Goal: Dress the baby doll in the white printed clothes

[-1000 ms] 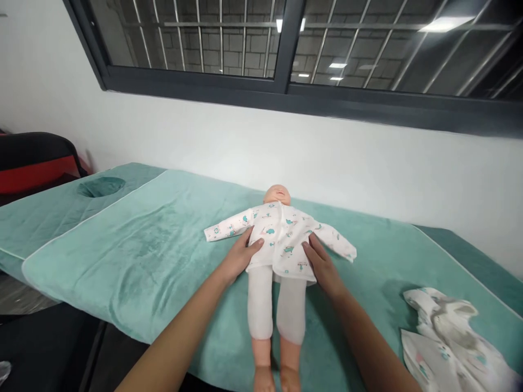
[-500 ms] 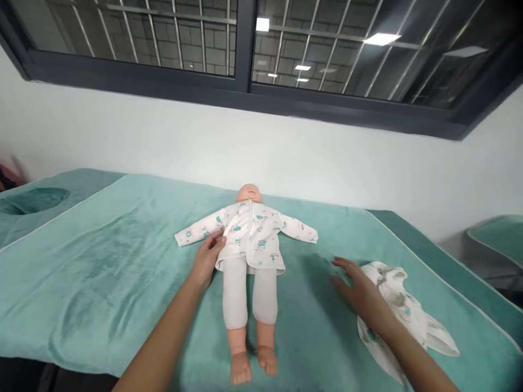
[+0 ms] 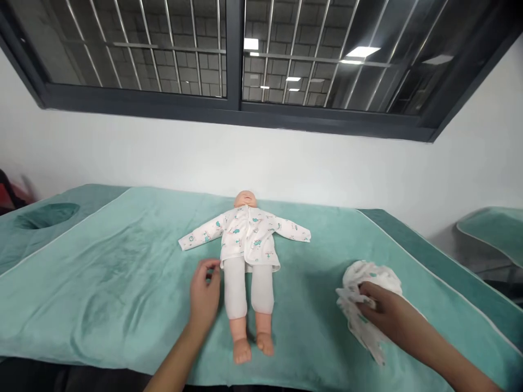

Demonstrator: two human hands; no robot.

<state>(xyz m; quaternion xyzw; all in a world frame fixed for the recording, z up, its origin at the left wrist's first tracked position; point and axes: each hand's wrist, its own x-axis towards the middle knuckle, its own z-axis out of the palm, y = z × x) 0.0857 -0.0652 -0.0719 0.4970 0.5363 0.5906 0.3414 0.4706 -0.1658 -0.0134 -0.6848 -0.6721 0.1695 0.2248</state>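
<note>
A baby doll (image 3: 241, 348) lies on its back in the middle of the bed, arms spread. It wears a white long-sleeved baby jacket (image 3: 255, 234) with a green print and white leggings (image 3: 262, 288). Its feet are bare. My left hand (image 3: 205, 291) rests beside the jacket's lower left corner; the fingers curl loosely, with a gap by the thumb, and the fingertips are close to the hem. Over on the right, my right hand (image 3: 382, 310) grips a crumpled white printed baby garment (image 3: 371, 272) between thumb and fingers. Part of that cloth hides behind the hand.
A green plush cover (image 3: 122, 261) is spread under the doll, with an oval opening (image 3: 49, 215) at its far left. Behind the bed rises a white wall (image 3: 183, 155) below a dark-framed window (image 3: 235, 117). Another green padded surface (image 3: 496, 231) stands at the right.
My right hand has moved onto the crumpled garment and taken hold of it, bunching it. My left hand has slid down from the jacket's side to near its hem. The doll stays put.
</note>
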